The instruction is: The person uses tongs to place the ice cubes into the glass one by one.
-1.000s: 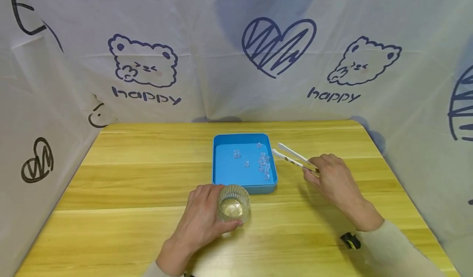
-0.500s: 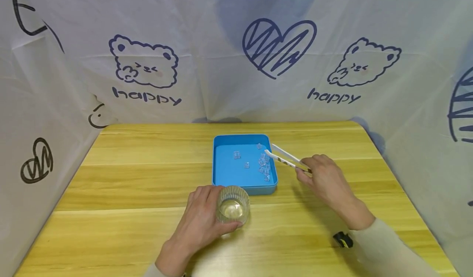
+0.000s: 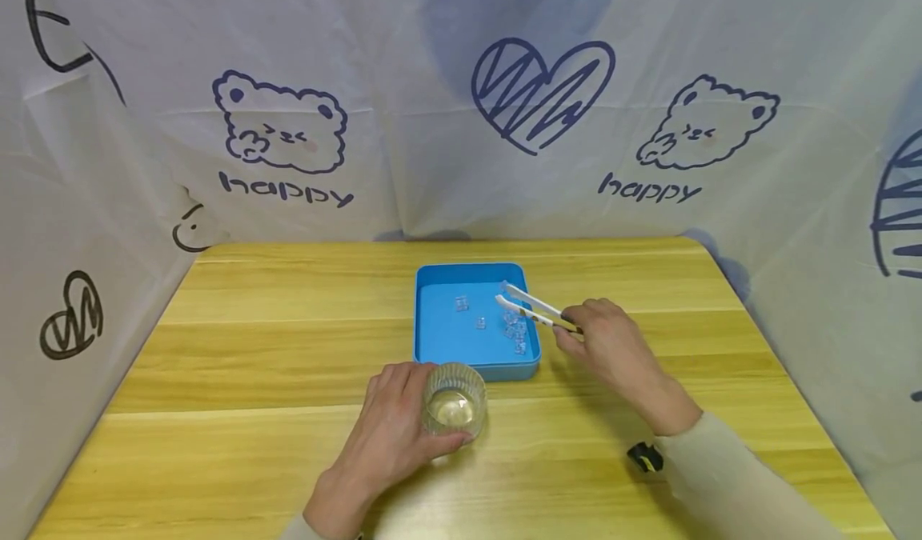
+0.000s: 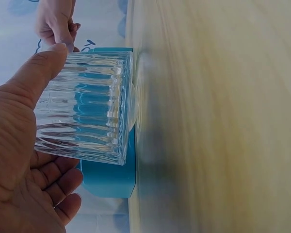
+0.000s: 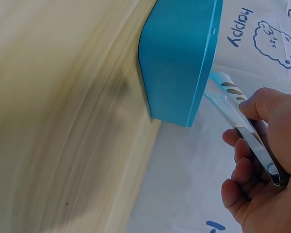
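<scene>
Overall, pale cloth (image 3: 403, 44) encloses the far, left and right sides, creased in places and printed with dark hearts, bear heads and the word "happy". Below it spreads the table (image 3: 216, 460), a yellowish wood-grain top with rounded far corners and a soft shine toward the near edge. Near its middle sits a blue tray (image 3: 442, 336), squarish and low-walled, apparently placed there so that both hands can work close to it. To the tray's right, the right hand (image 3: 611, 346) pinches a pair of tongs (image 3: 531, 314) between thumb and fingers, while at the near side the left hand (image 3: 392, 416) curves thumb and fingers round a glass (image 3: 455, 402), probably to keep it from sliding. That glass is clear, ribbed and upright, just in front of the tray's near wall, its mouth left uncovered by the grip. The white tongs slant leftward over the tray's right wall, held toward their joined end, which likely leaves the arms free to spring; their tips stand apart, and whether they touch anything cannot be told. Smallest are the clear pieces (image 3: 515, 329), mostly clustered along the tray's right side, one beside the far tip, a few lying farther left.
</scene>
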{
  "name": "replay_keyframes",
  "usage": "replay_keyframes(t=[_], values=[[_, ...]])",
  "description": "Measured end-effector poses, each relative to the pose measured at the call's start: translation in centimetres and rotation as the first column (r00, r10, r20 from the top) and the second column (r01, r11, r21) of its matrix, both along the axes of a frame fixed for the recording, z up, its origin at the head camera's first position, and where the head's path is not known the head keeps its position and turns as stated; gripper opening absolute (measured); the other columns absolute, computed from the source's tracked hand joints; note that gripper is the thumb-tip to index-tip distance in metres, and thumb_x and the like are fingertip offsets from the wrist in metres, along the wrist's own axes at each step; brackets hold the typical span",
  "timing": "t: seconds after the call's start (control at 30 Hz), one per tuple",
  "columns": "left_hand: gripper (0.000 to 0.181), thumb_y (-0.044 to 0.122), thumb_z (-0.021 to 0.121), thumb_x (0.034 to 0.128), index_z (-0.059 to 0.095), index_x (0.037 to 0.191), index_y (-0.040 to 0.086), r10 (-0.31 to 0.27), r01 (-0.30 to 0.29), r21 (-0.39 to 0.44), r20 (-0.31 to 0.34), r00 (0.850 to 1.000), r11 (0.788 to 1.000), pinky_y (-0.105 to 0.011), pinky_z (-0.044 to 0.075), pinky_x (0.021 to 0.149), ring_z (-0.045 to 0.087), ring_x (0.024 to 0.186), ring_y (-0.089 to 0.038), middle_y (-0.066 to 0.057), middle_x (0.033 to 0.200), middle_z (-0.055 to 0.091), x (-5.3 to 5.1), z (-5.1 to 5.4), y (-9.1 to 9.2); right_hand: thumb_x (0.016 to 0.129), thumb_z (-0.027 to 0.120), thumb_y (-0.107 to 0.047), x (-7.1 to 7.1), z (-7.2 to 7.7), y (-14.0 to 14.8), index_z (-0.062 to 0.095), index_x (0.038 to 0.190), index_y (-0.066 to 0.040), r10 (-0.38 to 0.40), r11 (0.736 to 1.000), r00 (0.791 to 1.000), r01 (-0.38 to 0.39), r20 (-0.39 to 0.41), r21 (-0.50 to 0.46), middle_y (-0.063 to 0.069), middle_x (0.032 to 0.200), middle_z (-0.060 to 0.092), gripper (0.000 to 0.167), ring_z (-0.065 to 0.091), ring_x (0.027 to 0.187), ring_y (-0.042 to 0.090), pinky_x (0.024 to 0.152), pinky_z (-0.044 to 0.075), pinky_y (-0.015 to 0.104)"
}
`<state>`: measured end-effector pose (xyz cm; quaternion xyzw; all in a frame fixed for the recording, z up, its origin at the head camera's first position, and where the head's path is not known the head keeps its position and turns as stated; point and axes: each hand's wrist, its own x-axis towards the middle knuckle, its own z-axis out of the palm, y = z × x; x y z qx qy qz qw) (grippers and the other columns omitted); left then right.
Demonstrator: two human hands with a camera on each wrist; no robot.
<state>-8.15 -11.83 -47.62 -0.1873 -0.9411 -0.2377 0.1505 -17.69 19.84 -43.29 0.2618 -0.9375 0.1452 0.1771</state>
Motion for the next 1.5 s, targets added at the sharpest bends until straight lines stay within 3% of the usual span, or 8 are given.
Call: replay_keyframes(t=[0.43,0.83,1.03,1.3,1.5], values=[[0.094,0.060,0.097,0.0628,0.063,0.130,0.002,0.008,-0.008,0.001,0.031,1.000,1.000,-0.049,0.049,0.104,0.061,0.116,-0.029,-0.010,0.121,0.068,0.0,-0.1,0.0,0.094,0.078,-0.020,-0.3,-0.4,-1.6,0.077,0.098,-0.001,0.027,0.995,0.996,-0.035,0.082,0.093,0.005,0.081,0.069,0.019,0.057,0.074,0.020,0.069,0.053,0.036],[0.095,0.060,0.096,0.0635,0.063,0.131,0.002,0.010,-0.009,-0.008,0.056,0.998,1.000,-0.049,0.048,0.106,0.061,0.117,-0.029,-0.010,0.122,0.068,0.0,0.0,0.1,0.093,0.078,-0.021,-0.5,-0.4,-2.2,0.077,0.096,0.001,0.100,0.976,0.995,-0.102,0.018,0.195,0.007,0.084,0.073,0.022,0.056,0.073,0.021,0.071,0.052,0.035],[0.094,0.060,0.096,0.0636,0.063,0.131,0.003,0.007,-0.007,-0.010,0.046,0.999,1.000,-0.049,0.049,0.105,0.061,0.116,-0.029,-0.010,0.121,0.068,-0.1,0.0,0.1,0.092,0.078,-0.018,-0.8,-0.6,-2.3,0.075,0.089,-0.001,0.124,0.970,0.992,-0.119,-0.011,0.211,0.005,0.077,0.069,0.018,0.052,0.069,0.020,0.069,0.050,0.034],[0.095,0.061,0.096,0.0640,0.063,0.131,0.003,0.007,-0.006,-0.016,0.044,0.999,1.000,-0.049,0.049,0.106,0.061,0.117,-0.029,-0.010,0.122,0.068,-0.1,-0.1,0.1,0.092,0.075,-0.016,-1.1,-0.4,-2.7,0.064,0.073,-0.008,0.103,0.969,0.994,-0.108,0.033,0.221,-0.001,0.066,0.053,0.023,0.043,0.066,0.018,0.066,0.044,0.033],[0.095,0.062,0.095,0.0652,0.062,0.132,0.003,0.008,-0.007,-0.020,0.060,0.998,1.000,-0.048,0.049,0.106,0.061,0.118,-0.029,-0.010,0.123,0.067,-0.1,0.0,0.2,0.091,0.074,-0.016,-1.2,-0.2,-2.8,0.059,0.070,-0.010,0.106,0.965,0.994,-0.111,0.035,0.235,-0.002,0.065,0.050,0.027,0.043,0.066,0.019,0.066,0.043,0.033]])
